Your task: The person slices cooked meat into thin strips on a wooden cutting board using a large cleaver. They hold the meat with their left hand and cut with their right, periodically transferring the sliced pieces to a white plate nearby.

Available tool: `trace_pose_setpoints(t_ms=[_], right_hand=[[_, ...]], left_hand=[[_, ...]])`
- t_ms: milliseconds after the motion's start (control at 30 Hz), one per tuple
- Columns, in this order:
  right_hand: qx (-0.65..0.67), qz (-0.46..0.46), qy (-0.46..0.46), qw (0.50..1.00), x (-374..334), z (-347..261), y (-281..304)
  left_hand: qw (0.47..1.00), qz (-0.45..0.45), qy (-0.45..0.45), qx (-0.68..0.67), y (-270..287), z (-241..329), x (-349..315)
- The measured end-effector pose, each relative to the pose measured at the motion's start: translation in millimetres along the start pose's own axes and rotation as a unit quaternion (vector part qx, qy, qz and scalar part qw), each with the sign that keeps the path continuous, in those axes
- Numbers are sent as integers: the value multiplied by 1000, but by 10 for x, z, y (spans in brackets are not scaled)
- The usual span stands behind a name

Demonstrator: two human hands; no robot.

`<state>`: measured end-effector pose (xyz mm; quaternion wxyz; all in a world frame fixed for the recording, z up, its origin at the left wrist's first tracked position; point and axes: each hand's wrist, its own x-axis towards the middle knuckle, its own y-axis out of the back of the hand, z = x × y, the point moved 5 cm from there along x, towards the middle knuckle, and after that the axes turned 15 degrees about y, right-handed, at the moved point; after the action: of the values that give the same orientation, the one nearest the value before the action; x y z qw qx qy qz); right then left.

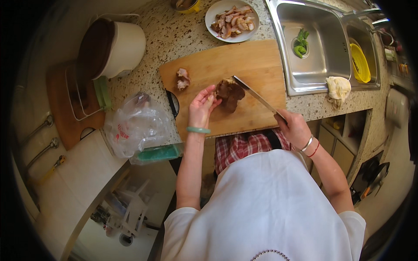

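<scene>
A dark brown piece of cooked meat (pixel 230 95) lies on the wooden cutting board (pixel 261 56). My left hand (pixel 203 104), with a pale green bangle at the wrist, is at the meat's left edge, its fingers closed on that side. Part of the grip is hidden by the fingers. In my right hand (pixel 294 129) is the handle of a knife (pixel 257 96). Its blade slants up and left, seen nearly edge-on, with the tip by the meat's upper right. A smaller pale pink meat chunk (pixel 183 79) sits at the board's left.
Beyond the board stands a white plate (pixel 210 19) of sliced meat. At right, a steel sink (pixel 305 71) holds green peppers (pixel 300 43); a cloth (pixel 338 88) hangs on its rim. Left are a clear plastic bag (pixel 141 124) and a cream appliance with a brown lid (pixel 126 48).
</scene>
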<state>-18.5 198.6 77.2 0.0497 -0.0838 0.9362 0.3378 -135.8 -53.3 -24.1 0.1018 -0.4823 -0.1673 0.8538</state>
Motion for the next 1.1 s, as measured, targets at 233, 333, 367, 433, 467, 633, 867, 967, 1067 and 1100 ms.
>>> trace_pose_setpoints(t_ms=[233, 333, 367, 433, 467, 633, 867, 967, 1067, 1100], right_hand=[[47, -43, -4, 998, -1, -172, -107], [51, -42, -8, 998, -3, -157, -244], [54, -44, -27, 997, -67, -141, -225], [83, -37, -47, 995, -87, -216, -252], [59, -9, 18, 998, -110, -178, -290], [69, -38, -15, 997, -63, -254, -358], [20, -21, 39, 999, 42, -330, -340], [47, 38, -6, 998, -47, -217, -258], [74, 81, -83, 991, -156, -44, -188], [81, 91, -84, 989, -185, 17, -184]], left_hand=[[993, 67, -99, 16, 47, 32, -184], [985, 43, -146, -80, 289, 5, -380], [980, 42, -153, -120, 385, -88, -424], [962, 75, -163, -206, 727, -318, -594], [944, 124, -167, -255, 934, -459, -720], [813, 365, -141, -431, 2543, -1453, -1040], [784, 451, -102, -415, 3173, -1463, -1089], [792, 551, -156, -211, 2684, -1195, -1295], [863, 457, -214, -10, 1732, -826, -1146], [878, 405, -242, 85, 1369, -760, -1030]])
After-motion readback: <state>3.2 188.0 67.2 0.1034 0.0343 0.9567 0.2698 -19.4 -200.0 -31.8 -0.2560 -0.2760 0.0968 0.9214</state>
